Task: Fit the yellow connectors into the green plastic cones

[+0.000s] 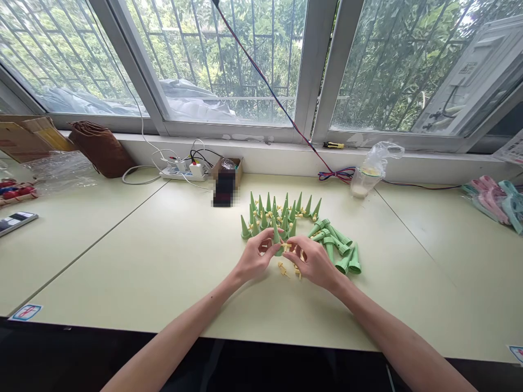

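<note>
My left hand (pixel 254 257) is closed around the base of a green plastic cone spike (pixel 276 235), which points upward. Between the thumb and fingers of my right hand (pixel 314 262) is a small pale-yellow plastic valve (pixel 286 247), right at the cone's side. Whether it is seated in the cone I cannot tell. Behind my hands stand rows of upright green cones (pixel 268 204), with yellow pieces at their bases. To the right lies a pile of loose green cones (pixel 333 239). Several loose yellow pieces (pixel 283 269) lie just below my hands, partly hidden by the right one.
A blurred black device (pixel 224 190) leans on a small cardboard box (pixel 237 165) near a power strip (pixel 183 173). At the back right stands a plastic cup in a bag (pixel 363 182). Pink and teal items (pixel 496 198) lie far right, and a phone (pixel 17 222) far left.
</note>
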The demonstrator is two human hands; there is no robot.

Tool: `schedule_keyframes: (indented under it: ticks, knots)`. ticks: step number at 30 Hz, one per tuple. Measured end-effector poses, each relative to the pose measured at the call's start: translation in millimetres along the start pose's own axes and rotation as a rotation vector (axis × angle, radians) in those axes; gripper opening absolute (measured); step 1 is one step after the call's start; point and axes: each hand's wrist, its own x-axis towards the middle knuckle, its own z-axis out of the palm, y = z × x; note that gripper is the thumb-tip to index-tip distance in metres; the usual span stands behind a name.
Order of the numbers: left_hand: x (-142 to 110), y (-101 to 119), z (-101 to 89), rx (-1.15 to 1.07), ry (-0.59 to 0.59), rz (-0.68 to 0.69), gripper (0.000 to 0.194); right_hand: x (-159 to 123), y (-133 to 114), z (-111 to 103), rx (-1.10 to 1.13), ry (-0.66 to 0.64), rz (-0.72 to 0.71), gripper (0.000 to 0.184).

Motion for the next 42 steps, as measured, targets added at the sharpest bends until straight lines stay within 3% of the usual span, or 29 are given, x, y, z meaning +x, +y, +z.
schedule_keyframes:
  ticks: [10,21,29,32,37,42]
  knots:
    - [-0.9,-3.3,-0.6,-0.002,-0.041,0.024,0.033,-0.7,4.9,2.1,-0.036,0.014,-0.034,0.014]
    - [-4.5,-7.4,1.8,0.101,-0.109,0.080,0.033,0.0,4.1,1.6,-0.056,-0.007,-0.009,0.034]
    - [-4.1,-9.2,2.5,0.135,-0.119,0.087,0.031,0.5,2.4,1.4,-0.028,-0.022,0.023,0.037]
    - [-3.1,-7.5,3.1,0.125,-0.096,0.075,0.030,1.0,3.1,1.9,-0.010,-0.018,0.035,0.034]
    - [-1.2,-4.3,1.9,0.042,-0.069,0.037,0.032,1.4,3.4,2.9,0.037,0.009,0.021,0.009]
    - [-0.1,-4.2,0.0,-0.036,-0.053,0.010,0.033,0.7,5.2,3.2,0.040,0.024,-0.006,0.019]
